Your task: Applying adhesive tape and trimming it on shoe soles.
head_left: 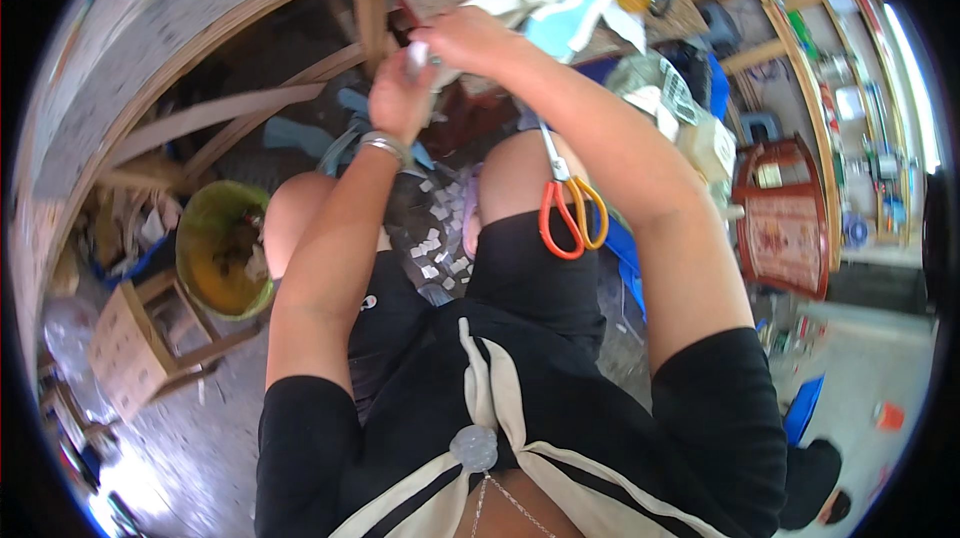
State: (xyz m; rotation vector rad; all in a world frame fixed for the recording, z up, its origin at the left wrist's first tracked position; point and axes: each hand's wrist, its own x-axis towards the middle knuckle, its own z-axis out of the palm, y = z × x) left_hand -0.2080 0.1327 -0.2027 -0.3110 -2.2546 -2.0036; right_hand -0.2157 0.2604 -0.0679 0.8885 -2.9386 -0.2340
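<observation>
Both hands are working together above the knees, at the edge of the desk (640,33). Left hand (400,98), with a metal bangle (385,145) on the wrist, is pinching a small white piece (417,58), fingers closed around it. Right hand (475,38) is curling shut right beside it, touching the same piece; exact grip is hidden. Orange-handled scissors (568,208) are lying on the right thigh. Small white scraps (435,238) are sitting between the legs. A green bucket (222,248) is standing on the floor to the left.

brown cardboard box (125,343) on floor, lower left, beside green bucket (222,248)
</observation>
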